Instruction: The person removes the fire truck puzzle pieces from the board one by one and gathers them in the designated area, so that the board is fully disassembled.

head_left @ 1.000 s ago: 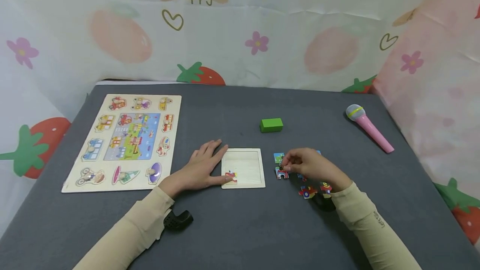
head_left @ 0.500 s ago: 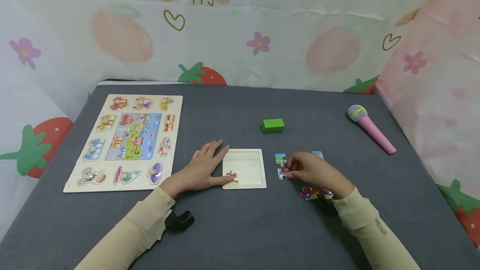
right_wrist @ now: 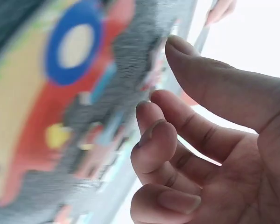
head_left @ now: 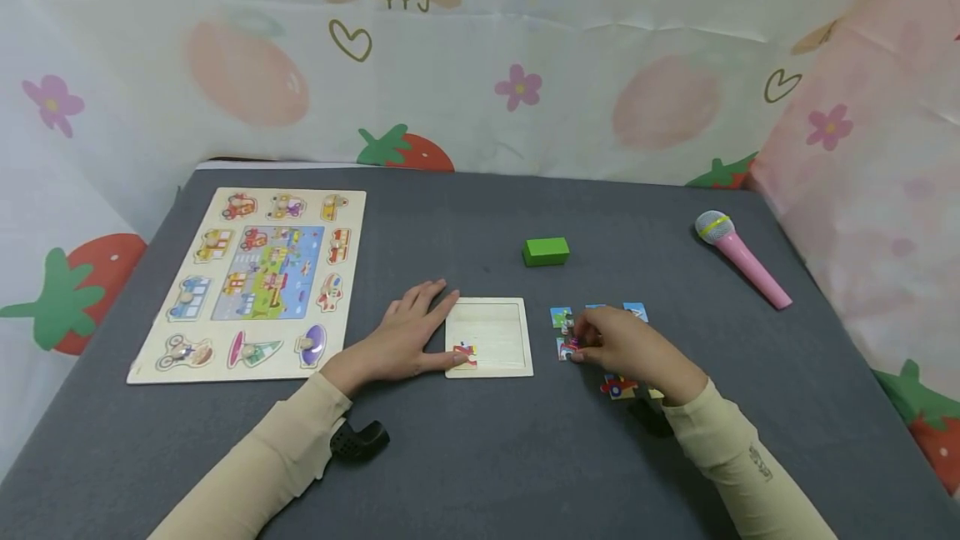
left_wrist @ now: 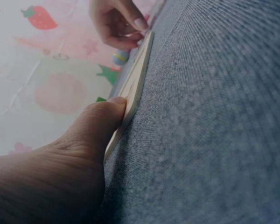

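Observation:
My left hand (head_left: 408, 340) lies flat with spread fingers beside a small wooden puzzle tray (head_left: 528, 336), its thumb pressing the left rim. One puzzle piece with a red picture (head_left: 467, 348) sits in the tray's near left corner, partly under the thumb. Right of the tray, my right hand (head_left: 626, 344) reaches down among loose pieces. Its thumb and index finger pinch a small reddish puzzle piece (right_wrist: 154, 72) by its edges. Near it lie a blue-green piece (head_left: 560, 317), a blue one (head_left: 634, 310) and a tractor piece (head_left: 618, 387); the hand hides others.
A large wooden knob puzzle board (head_left: 270, 273) with vehicle shapes lies at the left. Behind the tray is a green block (head_left: 546, 252). Toward the back right rests a pink toy microphone (head_left: 742, 259). A printed curtain (head_left: 487, 48) hangs along the table's back edge.
My right hand shifts slightly among the loose pieces, its fingertips settling lower, near the left pair of pieces. The left hand and the tray stay in place.

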Tool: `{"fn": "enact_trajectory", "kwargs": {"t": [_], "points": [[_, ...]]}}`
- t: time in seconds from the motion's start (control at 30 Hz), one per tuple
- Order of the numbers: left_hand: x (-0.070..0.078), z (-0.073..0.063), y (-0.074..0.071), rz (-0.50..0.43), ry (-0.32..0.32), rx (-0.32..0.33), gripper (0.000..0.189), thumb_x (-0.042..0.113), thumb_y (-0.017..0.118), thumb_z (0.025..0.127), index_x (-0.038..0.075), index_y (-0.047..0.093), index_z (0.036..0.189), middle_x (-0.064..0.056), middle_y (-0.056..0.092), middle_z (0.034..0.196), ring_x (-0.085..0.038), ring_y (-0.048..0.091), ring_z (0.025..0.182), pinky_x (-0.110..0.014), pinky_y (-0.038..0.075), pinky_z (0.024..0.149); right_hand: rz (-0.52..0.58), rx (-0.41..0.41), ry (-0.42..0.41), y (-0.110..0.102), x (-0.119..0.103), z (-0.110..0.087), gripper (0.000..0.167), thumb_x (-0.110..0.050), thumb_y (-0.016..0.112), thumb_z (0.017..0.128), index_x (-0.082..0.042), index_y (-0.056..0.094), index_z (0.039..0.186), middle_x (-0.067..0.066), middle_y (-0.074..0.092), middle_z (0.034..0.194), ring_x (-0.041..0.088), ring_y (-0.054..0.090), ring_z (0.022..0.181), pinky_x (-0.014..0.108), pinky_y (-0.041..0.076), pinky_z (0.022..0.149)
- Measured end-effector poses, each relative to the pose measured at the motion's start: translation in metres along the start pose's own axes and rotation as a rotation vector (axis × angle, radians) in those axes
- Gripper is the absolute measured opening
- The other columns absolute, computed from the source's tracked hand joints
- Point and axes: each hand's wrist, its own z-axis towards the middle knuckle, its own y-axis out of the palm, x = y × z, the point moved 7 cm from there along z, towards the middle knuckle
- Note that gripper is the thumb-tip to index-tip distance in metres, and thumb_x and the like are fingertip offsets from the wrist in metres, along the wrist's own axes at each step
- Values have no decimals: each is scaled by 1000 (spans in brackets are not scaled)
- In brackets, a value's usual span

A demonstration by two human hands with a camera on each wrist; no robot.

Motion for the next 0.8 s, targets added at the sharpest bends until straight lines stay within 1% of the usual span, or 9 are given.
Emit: {"fn": "enact_trajectory", "kwargs": {"t": [0.1,0.27,0.33,0.47,0.6,0.7,0.8], "points": [[1,0,0,-3,3,-2,88,54,63,86,8,25,152,-18,19,156,-37,16,143,-58,25,104,7,22,-31,-4,-13,-2,21,-17,76,82,-5,64,96,0,59,82,10,52,73,29,46,67],[0,0,0,1,-1,1,89,54,64,86,9,26,152,-17,19,157,-36,16,143,-58,25,104,43,32,-134,-3,-42,4,24,-18,75,83,-4,63,99,1,59,85,9,51,72,25,45,65],[0,0,0,2,-1,6,89,54,64,86,9,26,152,-18,20,156,-37,17,143,-58,25,104,37,20,-161,3,-52,10,25,-19,75,83,-5,63,100,1,58,84,8,49,71,24,44,65],[-1,-1,0,0,2,10,88,53,64,86,8,27,152,-18,20,156,-37,18,143,-60,25,104,27,-35,-187,17,-71,27,27,-22,74,85,-6,62,104,1,58,85,9,47,69,23,43,64],[-1,-2,-2,-9,6,30,86,51,65,86,9,29,151,-19,22,155,-38,19,142,-60,26,104,20,-85,-219,32,-89,42,28,-22,73,86,-6,62,107,2,59,88,10,50,71,24,44,67],[0,-2,-3,-19,22,56,84,50,66,85,12,31,151,-20,25,154,-38,20,142,-60,27,103,13,-100,-230,41,-100,49,26,-21,73,86,-6,63,105,1,59,86,10,52,73,25,45,69],[1,-1,-4,-31,49,72,81,50,66,86,14,31,151,-19,26,153,-39,21,141,-60,27,101,18,-100,-221,46,-107,54,22,-18,74,85,-7,64,101,0,59,83,10,53,73,25,45,69]]}}
